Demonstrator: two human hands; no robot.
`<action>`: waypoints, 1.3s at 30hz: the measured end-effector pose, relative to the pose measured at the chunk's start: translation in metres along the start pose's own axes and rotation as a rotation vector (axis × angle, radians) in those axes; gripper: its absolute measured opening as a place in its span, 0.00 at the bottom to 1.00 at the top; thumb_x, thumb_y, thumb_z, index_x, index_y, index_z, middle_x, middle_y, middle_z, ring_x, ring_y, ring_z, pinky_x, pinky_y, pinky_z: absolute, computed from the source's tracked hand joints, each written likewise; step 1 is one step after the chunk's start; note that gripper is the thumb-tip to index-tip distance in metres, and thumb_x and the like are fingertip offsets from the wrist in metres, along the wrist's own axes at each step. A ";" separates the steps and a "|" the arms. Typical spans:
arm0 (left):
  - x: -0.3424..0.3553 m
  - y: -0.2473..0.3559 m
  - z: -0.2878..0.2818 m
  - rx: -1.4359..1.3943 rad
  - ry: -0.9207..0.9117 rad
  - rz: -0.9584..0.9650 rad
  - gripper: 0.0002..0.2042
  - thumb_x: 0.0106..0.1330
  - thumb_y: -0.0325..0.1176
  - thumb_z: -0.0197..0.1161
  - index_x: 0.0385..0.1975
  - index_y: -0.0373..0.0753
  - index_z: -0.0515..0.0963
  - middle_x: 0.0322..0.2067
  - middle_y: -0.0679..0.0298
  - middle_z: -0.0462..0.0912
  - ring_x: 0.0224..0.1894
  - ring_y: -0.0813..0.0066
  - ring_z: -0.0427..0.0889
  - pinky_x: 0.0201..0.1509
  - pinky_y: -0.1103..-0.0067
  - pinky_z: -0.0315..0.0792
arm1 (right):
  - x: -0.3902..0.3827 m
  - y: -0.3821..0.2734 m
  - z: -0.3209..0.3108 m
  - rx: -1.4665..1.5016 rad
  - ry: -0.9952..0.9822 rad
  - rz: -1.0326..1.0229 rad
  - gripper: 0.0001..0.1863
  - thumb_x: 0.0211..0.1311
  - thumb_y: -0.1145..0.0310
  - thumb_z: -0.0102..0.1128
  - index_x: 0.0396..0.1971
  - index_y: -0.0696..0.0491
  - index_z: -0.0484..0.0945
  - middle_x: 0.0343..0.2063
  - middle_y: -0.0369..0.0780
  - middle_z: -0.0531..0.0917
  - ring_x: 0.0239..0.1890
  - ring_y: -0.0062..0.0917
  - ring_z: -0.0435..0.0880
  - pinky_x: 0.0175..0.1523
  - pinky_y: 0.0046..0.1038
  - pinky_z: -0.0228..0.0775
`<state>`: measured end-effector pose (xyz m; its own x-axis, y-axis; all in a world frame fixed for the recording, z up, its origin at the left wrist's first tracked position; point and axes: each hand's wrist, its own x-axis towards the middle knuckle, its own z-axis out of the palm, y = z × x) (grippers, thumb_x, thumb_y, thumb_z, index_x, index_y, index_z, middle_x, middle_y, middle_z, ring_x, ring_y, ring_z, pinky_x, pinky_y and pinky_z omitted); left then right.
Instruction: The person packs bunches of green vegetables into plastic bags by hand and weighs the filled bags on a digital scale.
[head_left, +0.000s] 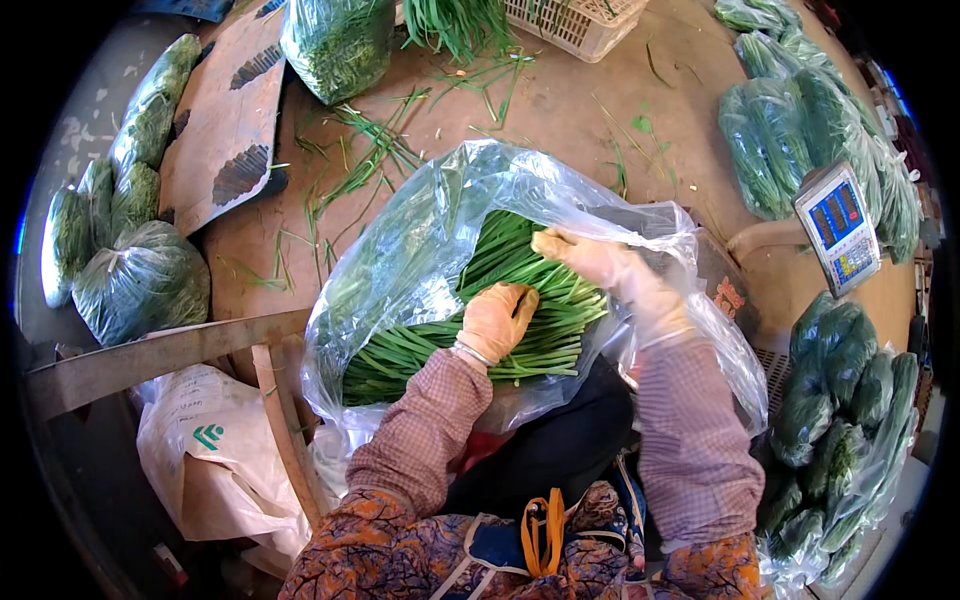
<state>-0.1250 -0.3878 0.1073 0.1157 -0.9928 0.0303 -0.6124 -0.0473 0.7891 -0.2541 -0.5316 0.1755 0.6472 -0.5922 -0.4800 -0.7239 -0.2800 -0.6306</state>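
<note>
A large clear plastic bag lies spread in front of me, its mouth turned toward my right. Inside it rests a thick heap of garlic chives, long green leaves with paler cut ends pointing right. My left hand, in a pale orange glove, is closed over the chives with fingers curled down into them. Above the pale ends, my right hand, gloved alike, reaches across with fingers stretched out toward the left. Its wrist is slightly blurred, and bag film lies around it.
A digital scale display stands at right. Bagged greens lie far right, with more bags near right and a tied bag at left. A wooden bar crosses the left side. Loose chive leaves and a crate lie beyond.
</note>
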 end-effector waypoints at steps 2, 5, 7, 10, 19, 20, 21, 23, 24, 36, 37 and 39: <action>0.005 0.009 0.003 -0.016 -0.042 0.023 0.12 0.61 0.39 0.52 0.29 0.37 0.77 0.25 0.53 0.78 0.30 0.54 0.76 0.36 0.66 0.69 | 0.006 0.022 0.031 -0.056 0.319 -0.067 0.37 0.54 0.34 0.43 0.40 0.58 0.74 0.39 0.46 0.78 0.44 0.36 0.76 0.50 0.33 0.65; 0.007 0.009 0.001 -0.017 -0.087 0.055 0.11 0.62 0.37 0.52 0.30 0.36 0.76 0.26 0.53 0.77 0.30 0.54 0.76 0.36 0.67 0.69 | 0.002 0.035 0.046 -0.381 0.070 0.228 0.40 0.52 0.32 0.39 0.48 0.55 0.71 0.50 0.51 0.71 0.55 0.42 0.67 0.58 0.36 0.56; 0.001 -0.003 -0.009 -0.186 -0.054 -0.041 0.10 0.64 0.34 0.50 0.34 0.34 0.75 0.31 0.53 0.78 0.36 0.59 0.76 0.41 0.71 0.69 | -0.006 0.024 0.047 -0.330 0.071 0.162 0.40 0.51 0.31 0.41 0.45 0.56 0.72 0.43 0.53 0.75 0.48 0.46 0.72 0.51 0.37 0.63; -0.012 0.014 -0.036 -0.438 0.247 -0.017 0.10 0.66 0.29 0.47 0.39 0.33 0.74 0.40 0.59 0.75 0.45 0.67 0.73 0.50 0.77 0.65 | -0.026 0.013 0.034 -0.230 -0.057 0.174 0.40 0.50 0.31 0.44 0.43 0.57 0.73 0.39 0.53 0.77 0.43 0.46 0.75 0.47 0.38 0.65; -0.122 0.012 -0.042 -1.512 -0.567 -1.109 0.40 0.53 0.69 0.45 0.50 0.34 0.66 0.46 0.55 0.72 0.40 0.64 0.75 0.43 0.75 0.70 | -0.079 -0.013 0.025 0.019 -0.137 0.049 0.35 0.45 0.54 0.65 0.52 0.57 0.67 0.45 0.42 0.76 0.51 0.27 0.70 0.55 0.25 0.57; -0.124 0.015 -0.035 -1.589 -0.463 -1.155 0.41 0.51 0.70 0.47 0.52 0.35 0.64 0.48 0.55 0.70 0.44 0.62 0.74 0.47 0.73 0.69 | -0.082 -0.026 0.023 0.002 -0.152 0.046 0.35 0.44 0.57 0.66 0.53 0.56 0.66 0.45 0.41 0.76 0.50 0.26 0.71 0.55 0.24 0.57; -0.121 0.016 -0.026 -1.574 -0.382 -1.133 0.40 0.51 0.68 0.49 0.53 0.37 0.63 0.49 0.56 0.69 0.47 0.62 0.71 0.50 0.70 0.66 | -0.087 -0.036 0.021 -0.018 -0.168 0.058 0.35 0.43 0.59 0.66 0.53 0.56 0.66 0.45 0.41 0.77 0.49 0.26 0.71 0.55 0.23 0.57; -0.111 0.020 -0.012 -1.543 -0.216 -1.080 0.39 0.51 0.66 0.54 0.54 0.40 0.61 0.51 0.59 0.65 0.52 0.61 0.65 0.57 0.65 0.59 | -0.095 -0.051 0.017 -0.065 -0.199 0.075 0.37 0.41 0.64 0.68 0.55 0.56 0.65 0.44 0.40 0.77 0.48 0.24 0.72 0.54 0.21 0.57; -0.108 0.022 -0.007 -1.615 -0.158 -1.075 0.34 0.51 0.61 0.60 0.52 0.44 0.64 0.49 0.63 0.66 0.53 0.64 0.63 0.59 0.63 0.53 | -0.105 -0.049 0.018 0.138 -0.140 0.087 0.35 0.40 0.70 0.65 0.54 0.56 0.66 0.43 0.40 0.78 0.46 0.23 0.73 0.53 0.21 0.59; -0.138 0.036 -0.005 -1.746 0.002 -1.021 0.17 0.59 0.38 0.61 0.44 0.38 0.69 0.42 0.60 0.73 0.41 0.63 0.74 0.40 0.72 0.72 | -0.122 -0.074 -0.006 0.299 0.204 -0.068 0.26 0.40 0.72 0.67 0.44 0.59 0.71 0.34 0.37 0.79 0.36 0.18 0.75 0.41 0.21 0.69; -0.138 0.036 -0.006 -1.746 -0.015 -1.072 0.16 0.59 0.39 0.60 0.43 0.38 0.70 0.41 0.59 0.74 0.40 0.63 0.75 0.39 0.73 0.72 | -0.120 -0.069 -0.005 0.528 0.242 -0.135 0.25 0.40 0.71 0.68 0.42 0.59 0.72 0.31 0.36 0.79 0.32 0.17 0.76 0.37 0.20 0.69; -0.140 0.032 -0.007 -1.747 -0.053 -1.169 0.15 0.60 0.41 0.58 0.41 0.38 0.71 0.39 0.58 0.76 0.38 0.65 0.77 0.38 0.75 0.73 | -0.117 -0.051 0.001 0.557 0.197 0.104 0.27 0.36 0.65 0.69 0.41 0.57 0.74 0.29 0.37 0.80 0.30 0.20 0.76 0.37 0.23 0.69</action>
<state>-0.1550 -0.2499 0.1324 -0.2254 -0.5868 -0.7777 0.9126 -0.4066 0.0424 -0.2923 -0.4467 0.2633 0.4850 -0.7390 -0.4677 -0.5120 0.1936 -0.8369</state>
